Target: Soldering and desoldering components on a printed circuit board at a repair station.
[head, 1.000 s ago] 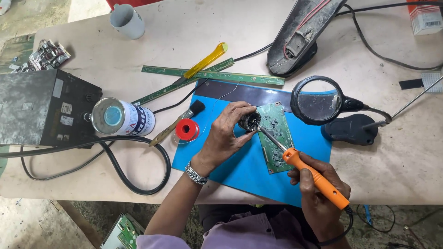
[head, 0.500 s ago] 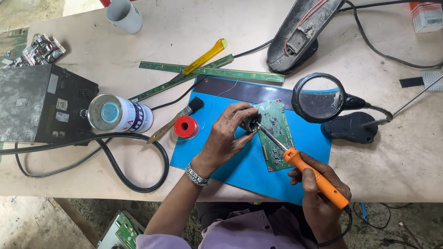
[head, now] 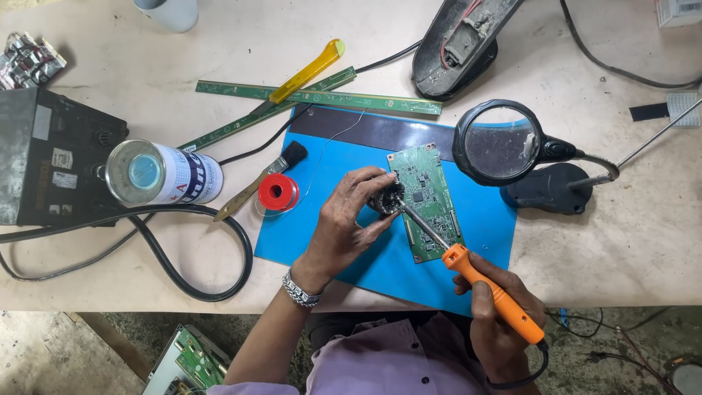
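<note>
The left hand (head: 344,223) pinches a small dark pot (head: 386,199) over the green circuit board (head: 424,201) on the blue mat (head: 322,219). The right hand (head: 497,322) grips an orange soldering iron (head: 482,281), its tip dipped in the pot; soldering seems not yet begun. A magnifier (head: 499,143) stands right, on the desk (head: 621,241).

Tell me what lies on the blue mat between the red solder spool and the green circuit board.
In the head view, the left hand lies between the red solder spool and the green circuit board, its fingers holding a small dark object.
</note>
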